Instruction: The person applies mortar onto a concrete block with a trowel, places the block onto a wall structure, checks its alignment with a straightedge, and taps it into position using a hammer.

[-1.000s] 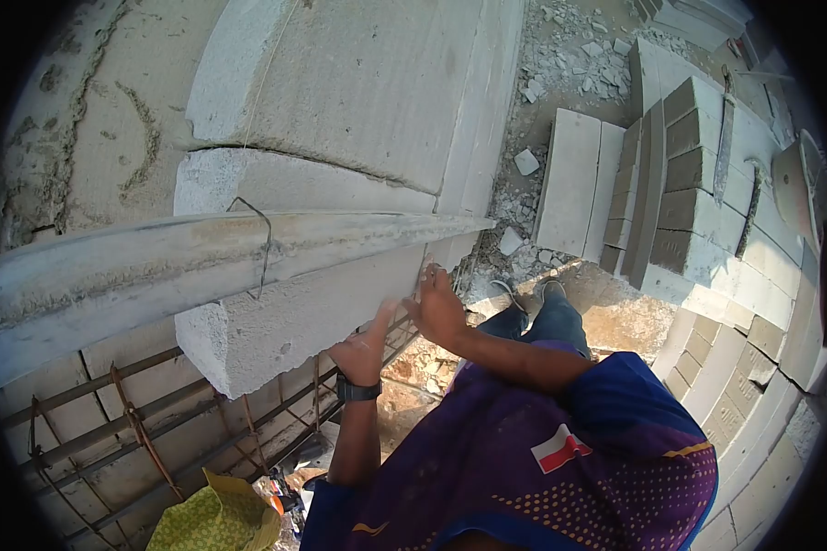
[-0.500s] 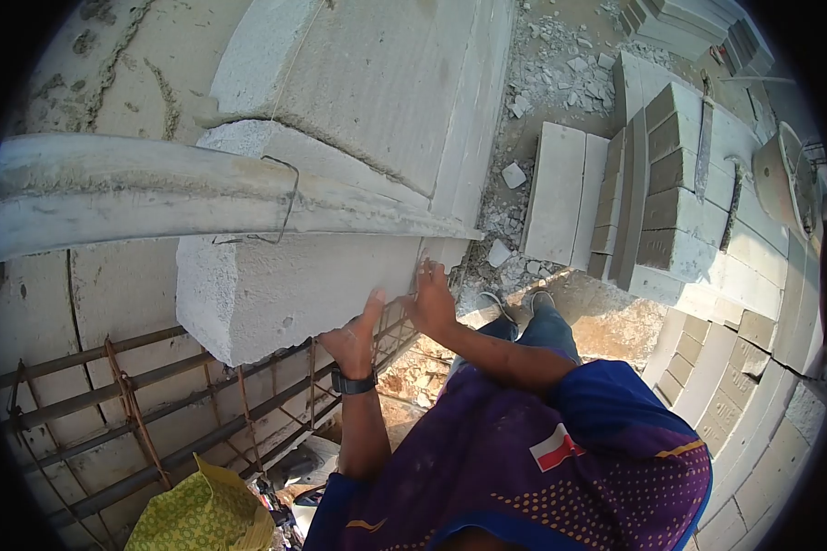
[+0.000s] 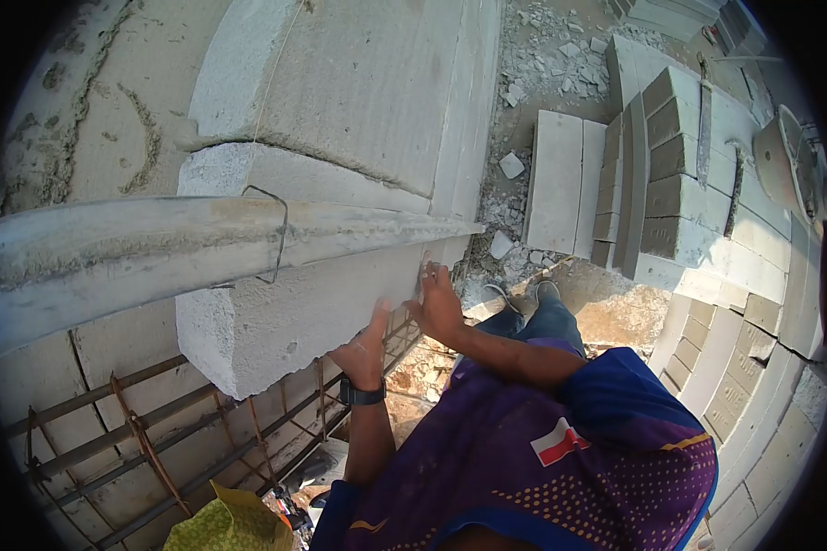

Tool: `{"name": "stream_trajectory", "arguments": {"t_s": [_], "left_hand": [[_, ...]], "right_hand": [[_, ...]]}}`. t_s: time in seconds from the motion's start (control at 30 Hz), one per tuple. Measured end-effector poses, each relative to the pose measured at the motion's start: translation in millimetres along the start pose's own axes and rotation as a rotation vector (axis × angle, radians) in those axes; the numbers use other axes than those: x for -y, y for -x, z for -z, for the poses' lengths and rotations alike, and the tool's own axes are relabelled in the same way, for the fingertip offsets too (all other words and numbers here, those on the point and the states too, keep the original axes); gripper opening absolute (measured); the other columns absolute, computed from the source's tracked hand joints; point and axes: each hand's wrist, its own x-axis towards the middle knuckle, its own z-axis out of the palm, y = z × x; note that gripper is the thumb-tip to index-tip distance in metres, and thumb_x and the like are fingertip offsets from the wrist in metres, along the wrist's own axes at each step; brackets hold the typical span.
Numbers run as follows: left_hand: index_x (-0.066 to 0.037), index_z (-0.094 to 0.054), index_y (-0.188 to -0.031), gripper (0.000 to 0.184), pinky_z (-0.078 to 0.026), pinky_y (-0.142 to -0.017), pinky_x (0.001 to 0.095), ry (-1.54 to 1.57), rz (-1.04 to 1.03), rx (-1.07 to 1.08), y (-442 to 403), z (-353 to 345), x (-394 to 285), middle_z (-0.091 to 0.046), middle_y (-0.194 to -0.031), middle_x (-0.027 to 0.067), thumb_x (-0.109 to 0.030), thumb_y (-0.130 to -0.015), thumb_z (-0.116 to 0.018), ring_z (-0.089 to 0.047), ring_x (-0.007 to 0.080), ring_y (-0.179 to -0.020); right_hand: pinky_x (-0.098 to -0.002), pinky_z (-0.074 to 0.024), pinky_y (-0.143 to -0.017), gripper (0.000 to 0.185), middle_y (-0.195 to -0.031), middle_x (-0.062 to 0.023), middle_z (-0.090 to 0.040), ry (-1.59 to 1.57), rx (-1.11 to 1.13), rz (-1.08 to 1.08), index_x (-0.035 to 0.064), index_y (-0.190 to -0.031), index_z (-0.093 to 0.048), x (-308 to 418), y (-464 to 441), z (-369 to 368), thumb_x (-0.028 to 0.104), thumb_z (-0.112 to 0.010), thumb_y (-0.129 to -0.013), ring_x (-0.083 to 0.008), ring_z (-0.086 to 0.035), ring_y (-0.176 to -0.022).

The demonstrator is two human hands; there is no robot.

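A pale aerated concrete block [image 3: 312, 317] with a rough broken end projects from the wall, its lower edge above steel bars. My left hand [image 3: 365, 354] grips its lower edge, thumb up against the face and fingers hidden beneath. Farther along, my right hand [image 3: 439, 308] holds the same block near a seam, fingers bent and pressed to its face. A long whitish, mortar-smeared straightedge bar [image 3: 138, 239] lies across the block's top. A bent wire clip [image 3: 285, 230] loops around the bar.
Tied rebar [image 3: 156, 441] runs below the block at the lower left. A yellow-green patterned bag [image 3: 225, 523] sits at the bottom. Stacked blocks [image 3: 670, 184] stand right, with a bucket [image 3: 785, 161] on them. Rubble [image 3: 547, 55] litters the ground.
The near end of the bar appears lower in view, and the block's near end also sits slightly lower. Both hands stay on the block, having shifted only a little.
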Motion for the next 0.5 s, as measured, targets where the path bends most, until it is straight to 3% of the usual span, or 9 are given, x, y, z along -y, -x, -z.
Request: {"name": "stream_trajectory", "arguments": {"t_s": [0.07,0.17,0.27,0.4,0.5], "left_hand": [[0.003,-0.070,-0.110,0.048,-0.055,-0.086,0.0394,-0.135,-0.117,-0.004,-1.1,-1.2,5.6,-0.073,-0.107,0.0127,-0.009,-0.071,-0.096,-0.068,0.0224,-0.091],[0.004,-0.068,-0.111,0.050,-0.054,-0.087,0.0396,-0.126,-0.111,-0.001,1.4,-0.9,12.3,-0.072,-0.108,0.0133,-0.010,-0.072,-0.096,-0.067,0.0232,-0.092],[0.005,-0.060,-0.119,0.053,-0.051,-0.094,0.0344,-0.247,-0.210,0.074,3.2,1.8,12.2,-0.064,-0.117,0.0124,0.004,-0.075,-0.090,-0.061,0.0202,-0.102],[0.004,-0.058,-0.122,0.055,-0.050,-0.095,0.0344,-0.003,0.006,0.075,4.1,1.7,14.3,-0.061,-0.118,0.0110,0.004,-0.076,-0.089,-0.059,0.0201,-0.106],[0.004,-0.057,-0.123,0.053,-0.051,-0.094,0.0341,0.148,0.025,0.018,3.9,-3.7,4.6,-0.060,-0.118,0.0097,0.005,-0.078,-0.085,-0.059,0.0199,-0.106]], "right_hand": [[-0.0474,-0.0531,-0.096,0.080,-0.134,-0.0323,-0.046,0.034,-0.009,0.036,-0.0170,-0.142,-0.042,-3.5,-8.8,3.4,0.020,-0.082,-0.083,-0.0465,-0.053,-0.121],[-0.0463,-0.0531,-0.096,0.079,-0.133,-0.0321,-0.046,0.046,0.030,0.046,-0.0181,-0.139,-0.044,0.3,-5.7,10.9,0.022,-0.083,-0.082,-0.0459,-0.054,-0.119],[-0.0464,-0.0531,-0.095,0.080,-0.129,-0.0316,-0.047,0.042,0.039,0.052,-0.0191,-0.138,-0.045,1.3,-6.4,13.9,0.024,-0.084,-0.082,-0.0454,-0.055,-0.115],[-0.0475,-0.0533,-0.092,0.085,-0.123,-0.0300,-0.048,0.008,0.052,0.001,-0.0198,-0.140,-0.042,5.4,-6.3,15.7,0.026,-0.085,-0.082,-0.0447,-0.057,-0.112],[-0.0491,-0.0533,-0.090,0.087,-0.120,-0.0292,-0.048,-0.002,0.031,0.001,-0.0169,-0.143,-0.040,3.7,-8.3,16.3,0.024,-0.085,-0.081,-0.0448,-0.058,-0.111]]}}
